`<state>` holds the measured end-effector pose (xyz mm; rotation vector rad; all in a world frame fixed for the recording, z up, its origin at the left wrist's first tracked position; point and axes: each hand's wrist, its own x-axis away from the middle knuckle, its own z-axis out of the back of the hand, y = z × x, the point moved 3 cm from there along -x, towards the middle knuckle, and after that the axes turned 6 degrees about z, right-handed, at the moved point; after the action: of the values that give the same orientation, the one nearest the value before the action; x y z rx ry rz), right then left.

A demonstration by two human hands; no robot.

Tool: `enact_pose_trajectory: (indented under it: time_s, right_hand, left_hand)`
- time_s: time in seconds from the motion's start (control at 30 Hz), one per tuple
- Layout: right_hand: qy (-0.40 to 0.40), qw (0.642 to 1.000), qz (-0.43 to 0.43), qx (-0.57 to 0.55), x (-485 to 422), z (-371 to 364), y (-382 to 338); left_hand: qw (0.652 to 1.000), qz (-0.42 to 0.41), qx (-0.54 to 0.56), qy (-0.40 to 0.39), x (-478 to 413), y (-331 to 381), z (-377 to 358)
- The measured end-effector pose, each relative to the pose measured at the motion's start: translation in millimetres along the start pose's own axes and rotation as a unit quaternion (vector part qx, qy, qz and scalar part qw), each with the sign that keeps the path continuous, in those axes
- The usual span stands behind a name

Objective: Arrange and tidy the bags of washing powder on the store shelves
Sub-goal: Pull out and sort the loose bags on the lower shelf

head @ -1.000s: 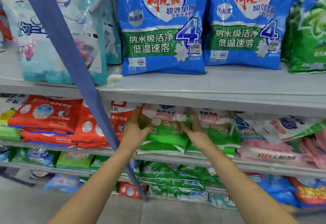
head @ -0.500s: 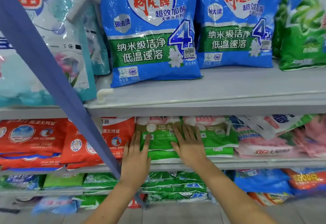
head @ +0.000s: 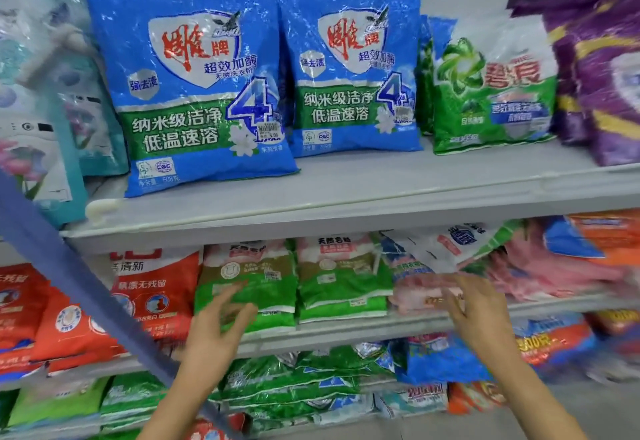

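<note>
Left grip point(head: 214, 332): at 7 o'clock, fingers apart and loose, holding nothing, in front of the left green bag point(head: 249, 287).
Right grip point(head: 481, 315): at 5 o'clock, fingers spread apart, holding nothing, by the pink bag point(head: 419, 295); too blurry to tell if it touches.
Blue pole point(head: 69, 283): slants from 9 o'clock down to 6 o'clock, in front of the red bags point(head: 156, 301).
Bottom shelf: flat green packs point(head: 294, 380) piled at 6 o'clock.
Middle shelf point(head: 346, 332): the left green bag and right green bag point(head: 343, 283) lie side by side; red bags at 8 o'clock, pink bag at 4 o'clock.
Top shelf point(head: 346, 204): two big blue bags point(head: 201, 93) stand at 12 o'clock, a green-and-white bag point(head: 491, 93) at 2 o'clock, a purple bag point(head: 602, 75) at 3 o'clock.
</note>
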<state>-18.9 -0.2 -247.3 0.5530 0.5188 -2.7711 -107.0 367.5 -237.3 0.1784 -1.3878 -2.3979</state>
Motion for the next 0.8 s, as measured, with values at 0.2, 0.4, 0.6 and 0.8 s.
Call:
enact_pose_trajectory:
  time_s: [0.2, 0.4, 0.6, 0.8]
  right_hand:
    - [-0.001, 0.998, -0.001, 0.064, -26.4, 27.7, 99.2]
    - [-0.036, 0.983, 0.128, 0.124, -69.7, 18.6, 150.4]
    - [-0.179, 0.938, 0.157, 0.251, -105.7, -7.6, 164.8]
    - [-0.171, 0.931, 0.186, 0.263, -118.9, -4.3, 154.8]
  left_hand:
    - [0.985, 0.062, 0.12, 0.103, 26.2, 23.8, -51.0]
    - [0.979, 0.093, 0.165, 0.078, 42.3, 44.6, -104.1]
    - [0.976, 0.106, 0.156, 0.109, 73.7, 64.8, -127.5]
    - [0.971, 0.105, 0.172, 0.126, 94.5, 75.5, -128.8]
